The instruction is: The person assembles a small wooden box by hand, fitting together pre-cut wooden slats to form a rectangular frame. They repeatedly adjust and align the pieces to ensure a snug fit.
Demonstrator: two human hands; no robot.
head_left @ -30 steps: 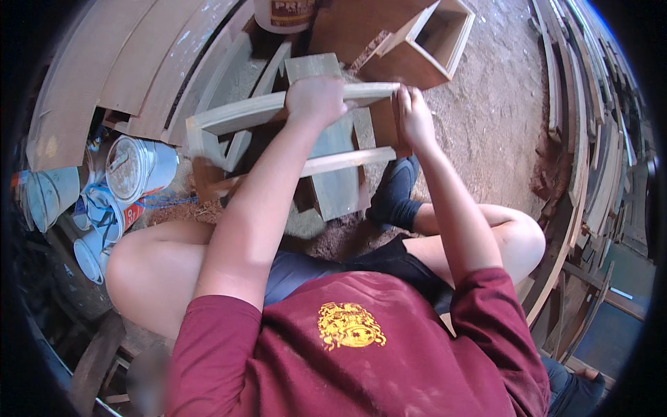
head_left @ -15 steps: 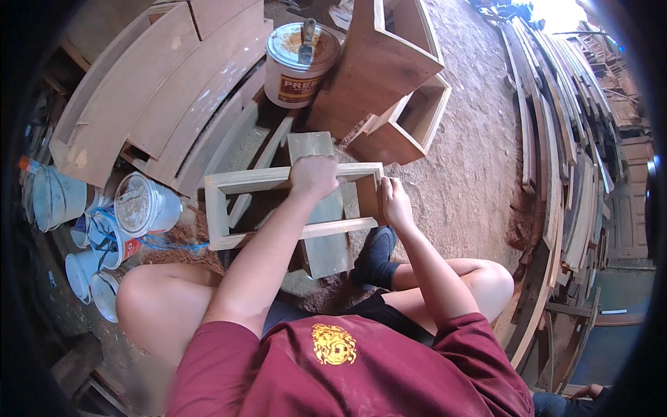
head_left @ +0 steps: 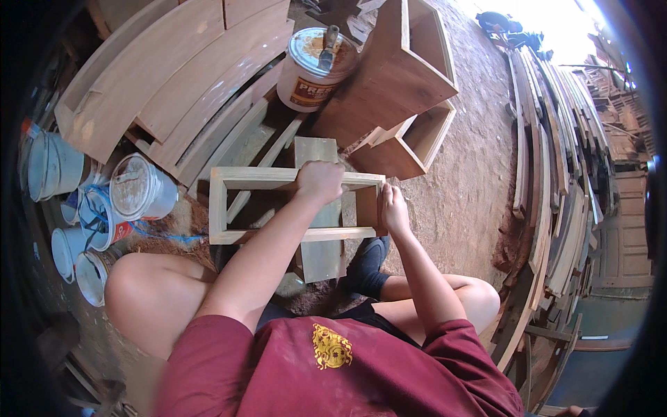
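Note:
A rectangular open frame of pale wood (head_left: 271, 237) lies across a narrow wooden plank (head_left: 324, 257) between my bent legs. My left hand (head_left: 321, 181) is closed over the frame's far rail, right of its middle. At the frame's right end, my right hand (head_left: 394, 210) has its fingers closed against the outer face of the short side, thumb toward the top edge. Whether a small thing lies under those fingers is hidden. Through the frame's opening the plank and the shaded floor show.
Beyond the frame stand a lidded bucket (head_left: 313, 80) with a putty knife (head_left: 328, 48) on top and two wooden box units (head_left: 389, 76). Curved wooden panels (head_left: 174, 76) rest at the far left. Several white buckets (head_left: 142, 191) crowd the left; stacked boards (head_left: 538, 174) line the right.
The whole view has turned slightly, so the bucket and boxes sit a little farther right. Both hands keep their places on the frame, with only a slight shift of the right hand.

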